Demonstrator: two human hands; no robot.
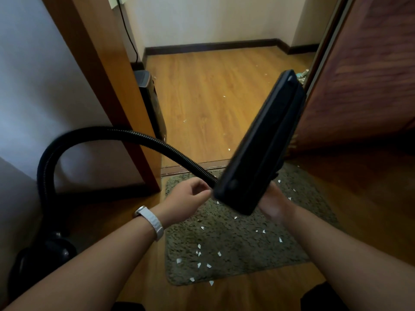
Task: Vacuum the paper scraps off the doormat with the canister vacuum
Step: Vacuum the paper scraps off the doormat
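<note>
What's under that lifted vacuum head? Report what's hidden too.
Below the raised floor head lies the doormat, strewn with paper scraps. The head hides part of the mat, the end of the hose and the fingers of the right hand.

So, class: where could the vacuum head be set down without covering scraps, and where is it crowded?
Free: the wooden floor right of the doormat, and the mat's near right corner. Crowded: paper scraps cluster on the mat's near left part, with more scattered through its middle.
</note>
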